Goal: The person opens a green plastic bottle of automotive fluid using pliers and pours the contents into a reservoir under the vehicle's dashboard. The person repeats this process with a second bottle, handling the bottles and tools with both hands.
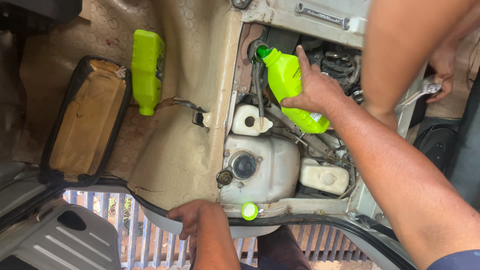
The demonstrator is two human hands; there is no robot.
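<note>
The right hand (312, 90) is gripping the tilted green bottle (292, 85), neck at the filler opening (256, 50), seemingly pouring; the left hand (192, 217) is clutching the door sill (300, 220). Next calls for steadiness.

Right arm (400, 175) bare to dark blue sleeve edge; left forearm (212, 240) bare, no gloves.

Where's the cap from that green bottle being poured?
The green cap lies on the compartment's lower rim, just right of the left hand, below the metal tank.
</note>
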